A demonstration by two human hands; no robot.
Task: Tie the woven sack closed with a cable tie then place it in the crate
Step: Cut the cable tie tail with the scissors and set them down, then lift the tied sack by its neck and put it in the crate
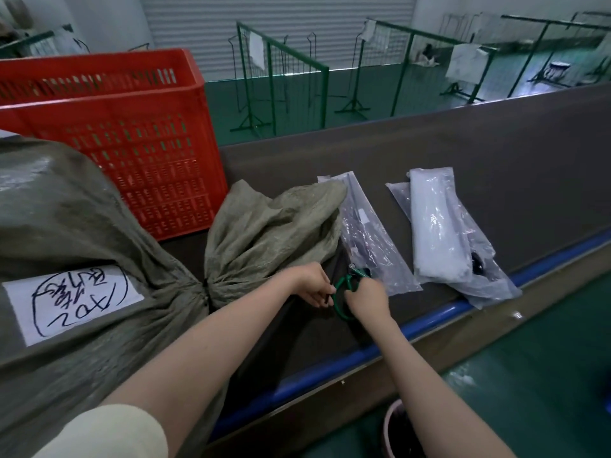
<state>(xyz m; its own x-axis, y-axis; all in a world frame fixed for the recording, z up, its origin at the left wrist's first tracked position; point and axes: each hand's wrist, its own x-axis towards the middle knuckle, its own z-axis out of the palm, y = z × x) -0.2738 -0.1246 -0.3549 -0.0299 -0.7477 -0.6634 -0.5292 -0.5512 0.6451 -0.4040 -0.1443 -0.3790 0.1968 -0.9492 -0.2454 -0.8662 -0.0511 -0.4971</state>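
A grey-green woven sack (66,226) lies on the left of the table, its neck (205,289) cinched tight and the loose mouth (274,223) fanned out to the right. A white handwritten label (76,302) is stuck on its body. My left hand (314,285) pinches a thin black strip, apparently the cable tie's tail, just right of the mouth. My right hand (367,297) grips green-handled scissors (347,289) right beside it. The red slotted crate (115,133) stands behind the sack.
Two clear plastic bags lie on the dark table, one of black cable ties (370,239) and one of white ones (443,233). A blue rail (429,319) edges the table. A pink bin (400,431) stands on the green floor below. Green wire racks (284,77) stand behind.
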